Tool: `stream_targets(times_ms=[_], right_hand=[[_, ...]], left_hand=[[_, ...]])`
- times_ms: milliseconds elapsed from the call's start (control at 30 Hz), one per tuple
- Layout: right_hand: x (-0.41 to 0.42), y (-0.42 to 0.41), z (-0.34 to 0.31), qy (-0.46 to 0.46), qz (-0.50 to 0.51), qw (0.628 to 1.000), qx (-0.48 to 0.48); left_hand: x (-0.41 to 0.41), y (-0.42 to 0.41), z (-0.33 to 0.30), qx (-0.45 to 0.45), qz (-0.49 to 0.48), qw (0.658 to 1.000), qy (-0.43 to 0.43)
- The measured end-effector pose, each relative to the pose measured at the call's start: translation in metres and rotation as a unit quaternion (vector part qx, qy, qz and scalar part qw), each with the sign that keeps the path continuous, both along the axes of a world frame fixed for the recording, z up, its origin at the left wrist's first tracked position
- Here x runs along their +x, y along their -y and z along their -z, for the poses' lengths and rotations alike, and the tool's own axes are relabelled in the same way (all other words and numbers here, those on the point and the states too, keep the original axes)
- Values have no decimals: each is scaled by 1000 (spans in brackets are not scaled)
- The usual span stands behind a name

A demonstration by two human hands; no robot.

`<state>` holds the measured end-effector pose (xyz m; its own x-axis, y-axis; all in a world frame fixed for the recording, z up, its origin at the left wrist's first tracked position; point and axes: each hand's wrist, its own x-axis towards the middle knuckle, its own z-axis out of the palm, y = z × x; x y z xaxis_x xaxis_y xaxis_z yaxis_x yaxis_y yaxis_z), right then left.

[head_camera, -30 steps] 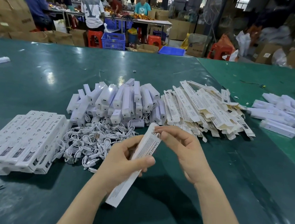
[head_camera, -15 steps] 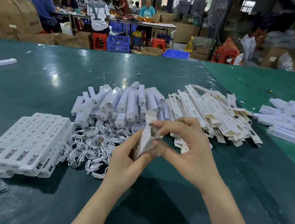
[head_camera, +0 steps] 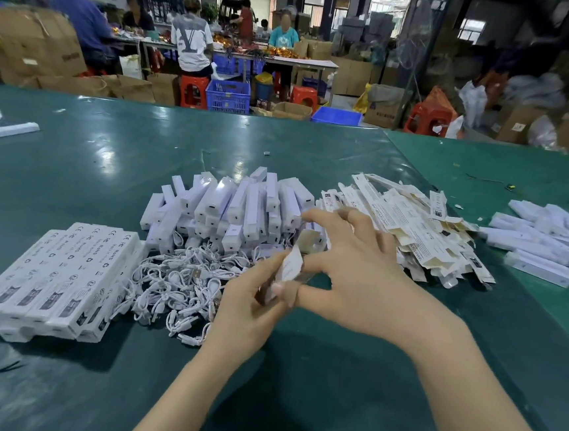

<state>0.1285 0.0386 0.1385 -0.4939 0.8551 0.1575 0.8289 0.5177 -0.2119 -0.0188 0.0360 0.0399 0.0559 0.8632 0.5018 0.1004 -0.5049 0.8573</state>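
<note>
Carton [head_camera: 288, 268], slim, white, printed: turned from lengthwise to end-on within the last second, so end-flap closing is judged under way. Held just above green table [head_camera: 259, 405], beside cable heap [head_camera: 180, 285]. Left hand [head_camera: 247, 315] grips its body; right hand [head_camera: 357, 273] pinches the flap end, other fingers spread.

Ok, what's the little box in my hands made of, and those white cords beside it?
The box: looks like thin printed cardboard, matt white outside, brownish inside at the open flap. The cords: probably plastic-sheathed cable, smooth white, bending in soft loops.
</note>
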Motion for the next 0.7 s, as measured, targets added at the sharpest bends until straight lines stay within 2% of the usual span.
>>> stream_targets(times_ms=[100,200,300,467,567,600,633,700], right_hand=[[-1,-5,-8,-7,-5,997,-77],[2,-8,0,-55,-28,998,-31],[2,-9,16,-182,-30,982,43],[2,-16,36,-368,-25,928,50],[8,-20,37,-522,47,852,7],[11,-23,39,-543,70,836,17],[14,-25,42,-540,85,837,33],[15,-26,52,-503,84,860,28]], left_hand=[[3,-1,1,2,-10,1000,-8],[3,-5,-2,-4,-24,1000,13],[6,-7,-7,12,-22,999,-20],[17,-12,-13,-2,-7,1000,-31],[22,-14,-13,-28,13,1000,8],[23,-14,-12,-40,16,999,22],[24,-14,-10,-57,21,997,41],[26,-14,-6,-100,43,990,86]])
